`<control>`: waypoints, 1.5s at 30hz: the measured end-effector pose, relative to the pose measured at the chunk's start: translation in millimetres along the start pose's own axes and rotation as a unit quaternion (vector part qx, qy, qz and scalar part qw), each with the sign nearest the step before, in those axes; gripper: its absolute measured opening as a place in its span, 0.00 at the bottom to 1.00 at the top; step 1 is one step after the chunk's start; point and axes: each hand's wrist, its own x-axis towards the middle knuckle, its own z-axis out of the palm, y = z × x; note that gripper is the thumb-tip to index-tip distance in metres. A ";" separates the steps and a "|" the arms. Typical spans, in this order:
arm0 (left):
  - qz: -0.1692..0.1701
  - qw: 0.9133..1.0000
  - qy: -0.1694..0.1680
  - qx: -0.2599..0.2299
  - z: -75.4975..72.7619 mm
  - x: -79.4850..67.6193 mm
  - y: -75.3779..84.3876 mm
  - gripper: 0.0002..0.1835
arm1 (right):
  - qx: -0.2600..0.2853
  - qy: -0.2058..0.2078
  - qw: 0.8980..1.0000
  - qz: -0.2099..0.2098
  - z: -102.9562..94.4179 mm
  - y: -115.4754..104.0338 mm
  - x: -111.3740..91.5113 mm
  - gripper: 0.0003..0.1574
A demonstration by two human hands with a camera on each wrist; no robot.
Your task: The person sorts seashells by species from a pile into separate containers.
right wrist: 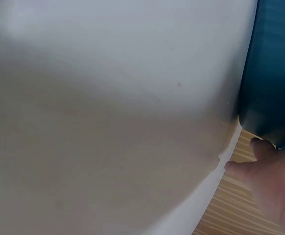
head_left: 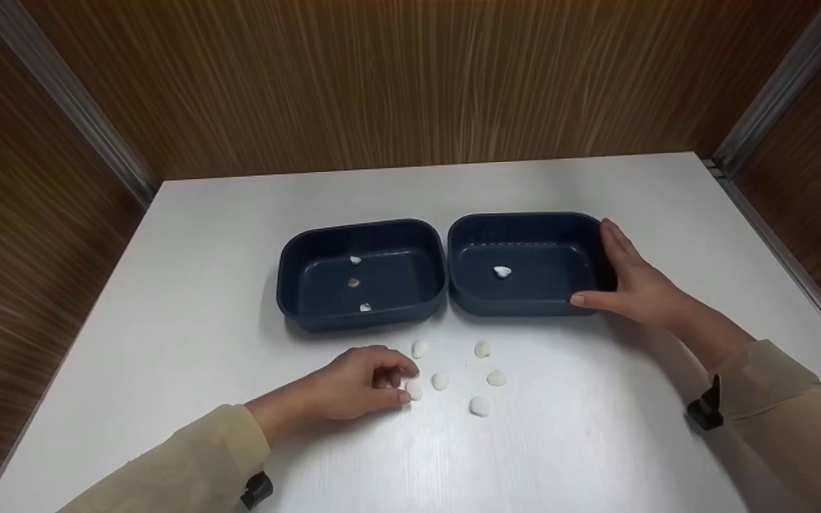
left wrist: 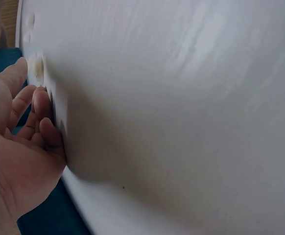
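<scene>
Loose white seashells (head_left: 479, 407) lie on the white table, several of them in front of two dark blue containers. My left hand (head_left: 364, 381) reaches in from the left, thumb and forefinger spread apart at the leftmost seashell (head_left: 415, 390). In the left wrist view that seashell (left wrist: 38, 69) lies flat on the table beside the fingertips. The right container (head_left: 532, 308) has one white seashell (head_left: 502, 271) inside. My right hand (head_left: 642, 285) holds this container by its right end, thumb along the front and fingers towards the back corner.
The left container (head_left: 360, 320) stands close beside the right one and holds two whitish seashells and a brown seashell (head_left: 353, 283). Wood-patterned panels (head_left: 410, 85) border the table at the back and both sides.
</scene>
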 end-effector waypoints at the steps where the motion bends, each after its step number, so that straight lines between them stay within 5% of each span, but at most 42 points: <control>1: 0.000 1.000 0.002 0.002 0.2 0.0 -0.2 0.14 | 0.001 0.001 1.000 0.000 0.3 0.1 0.4 0.81; 45: 0.013 0.998 0.038 0.052 8.3 2.6 -1.8 0.12 | -0.008 0.005 1.000 0.001 1.1 1.6 0.6 0.82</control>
